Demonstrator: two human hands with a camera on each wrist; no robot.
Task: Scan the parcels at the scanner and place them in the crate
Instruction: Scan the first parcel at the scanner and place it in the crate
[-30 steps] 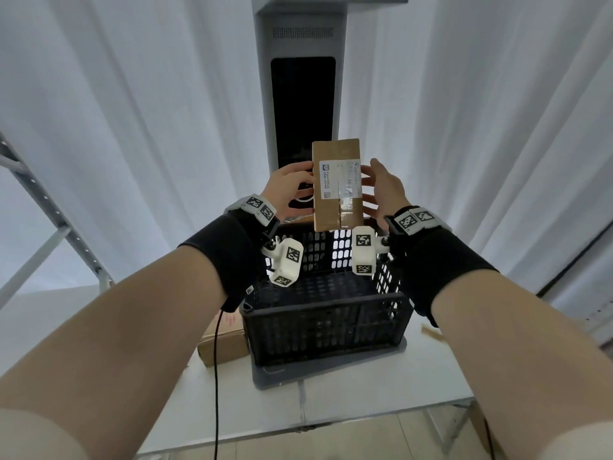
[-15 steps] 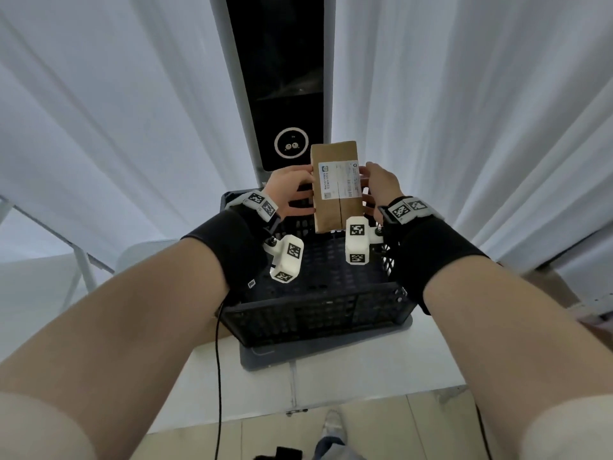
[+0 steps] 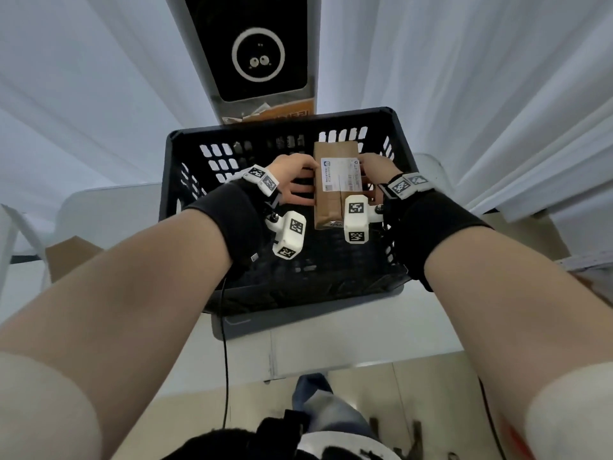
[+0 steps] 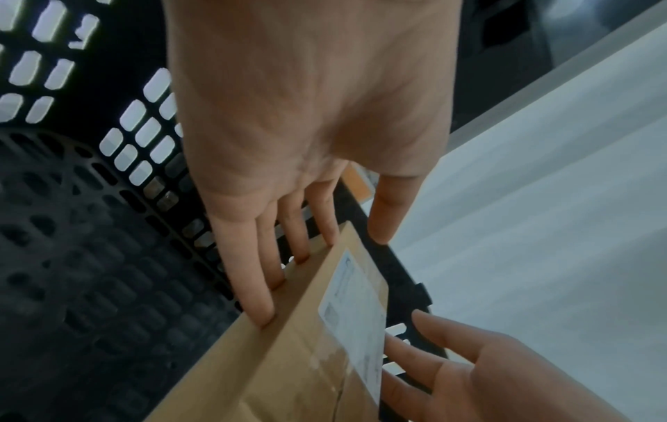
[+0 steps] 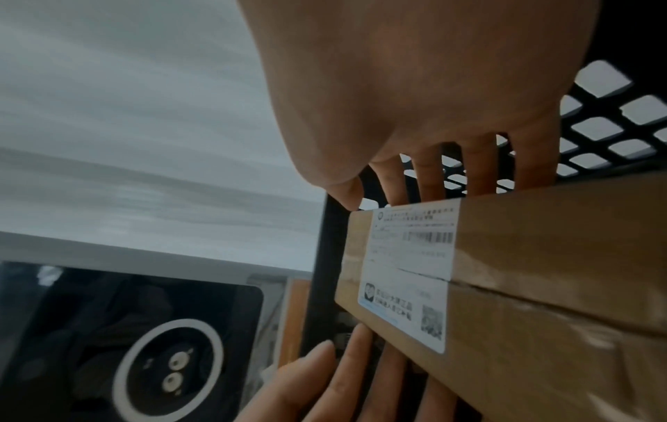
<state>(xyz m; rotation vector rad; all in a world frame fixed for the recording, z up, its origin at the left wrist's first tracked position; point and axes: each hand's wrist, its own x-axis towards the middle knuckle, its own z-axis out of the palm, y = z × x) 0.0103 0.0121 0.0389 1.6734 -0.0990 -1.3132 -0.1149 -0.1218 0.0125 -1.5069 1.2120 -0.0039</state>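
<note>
A brown cardboard parcel [image 3: 336, 184] with a white label facing up is carried between my two hands, low inside the black crate [image 3: 298, 293] near its far right wall. My left hand [image 3: 293, 180] presses the parcel's left side with straight fingers [image 4: 252, 271], thumb held apart. My right hand [image 3: 374, 171] holds the other side, its fingers [image 5: 480, 165] straight and reaching past the edge. The parcel [image 4: 288, 357] hangs tilted above the perforated crate floor. The scanner [image 3: 258, 58], a black panel with a white ring, stands just behind the crate.
The crate stands on a grey base [image 3: 252, 323] on a white table [image 3: 331, 340]. A cardboard box [image 3: 71, 257] lies left of the crate, and more cardboard [image 3: 530, 234] lies to the right. A black cable [image 3: 225, 343] hangs over the table's front edge. White curtains surround the scene.
Both hands have brought the parcel down from in front of the scanner's panel into the crate. The head view has tilted downward.
</note>
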